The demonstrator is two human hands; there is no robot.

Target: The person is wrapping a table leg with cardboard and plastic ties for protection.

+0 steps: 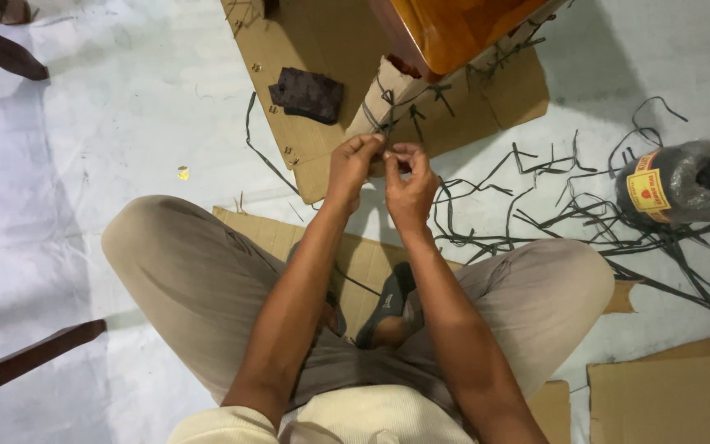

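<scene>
My left hand (352, 167) and my right hand (408, 187) meet in front of a cardboard-wrapped wooden leg (392, 94) of a polished orange-brown piece of furniture (454, 29). Both pinch dark plastic twine (386, 123) that is wound around the cardboard wrap. The fingers of both are closed on the twine ends at the wrap's lower edge. I sit cross-legged on the floor in beige trousers, with a dark sandal (388, 300) between my legs.
A spool of dark twine (677, 182) with a red and yellow label lies at right, loose twine strands (569, 205) spread beside it. Flat cardboard (306, 49) lies under the furniture, a dark pad (307, 93) on it. More cardboard pieces (667, 395) lie at lower right. Dark wooden legs (18, 366) stand at left.
</scene>
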